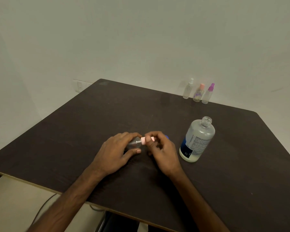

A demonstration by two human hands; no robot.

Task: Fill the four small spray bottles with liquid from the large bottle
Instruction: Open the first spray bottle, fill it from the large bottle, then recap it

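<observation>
My left hand (117, 153) grips a small clear spray bottle (134, 143) lying sideways over the dark table (74, 131). My right hand (161, 151) pinches that bottle's pink spray cap (143, 140) at the neck. The large bottle (197, 139) stands uncapped to the right of my hands, with a little pale liquid at its bottom. A blue cap (167, 136) peeks out behind my right hand. Three small spray bottles stand at the table's far edge: a white-topped one (187, 88), a pink-topped one (198, 92) and a purple-topped one (208, 93).
A plain wall rises behind the table, with a wall socket (79, 86) at the far left. A dark cable (45, 203) hangs below the table's near edge on the left.
</observation>
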